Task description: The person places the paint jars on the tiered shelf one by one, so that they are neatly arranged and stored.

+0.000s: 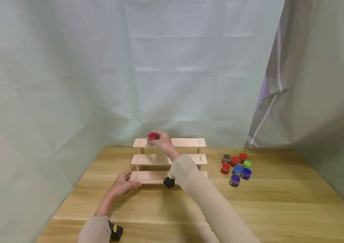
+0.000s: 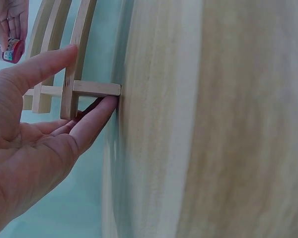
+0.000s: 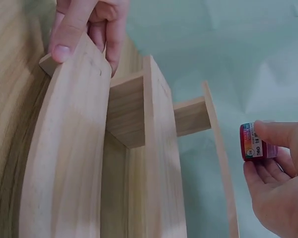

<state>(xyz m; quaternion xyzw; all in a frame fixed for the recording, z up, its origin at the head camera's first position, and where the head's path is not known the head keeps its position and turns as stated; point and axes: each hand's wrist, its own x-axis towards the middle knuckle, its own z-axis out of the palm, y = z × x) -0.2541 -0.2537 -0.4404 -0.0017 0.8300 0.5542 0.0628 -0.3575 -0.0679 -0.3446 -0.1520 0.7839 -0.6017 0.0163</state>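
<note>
Key relation: small round jar, clear w/ red and a printed label point(image 1: 151, 136), vs. top board point(image 1: 187, 142) of the three-tier pale wooden step rack point(image 1: 150, 159). Jar sits at fingertip end of R grip point(image 1: 163, 142), i.e. to the person's L of the palm, and shows against the L end of top board in head view. R wrist view has a visible gap btwn jar & board, so not touching; exact depth over the board hard to tell. Jar is squat, axis approx. upright, so crosswise to the board's long axis, which runs L–R.

R grip: narrow, jar pinched btwn thumb & fingers. It's the nearer one to top board. L grip point(image 1: 122, 184): down low, holding L end of bottom board point(image 1: 152, 177) btwn thumb & fingers, well apart from jar.

Other small round jars, assorted colours point(image 1: 237, 169), on wood-grain worktop point(image 1: 281, 192), R of rack.
</note>
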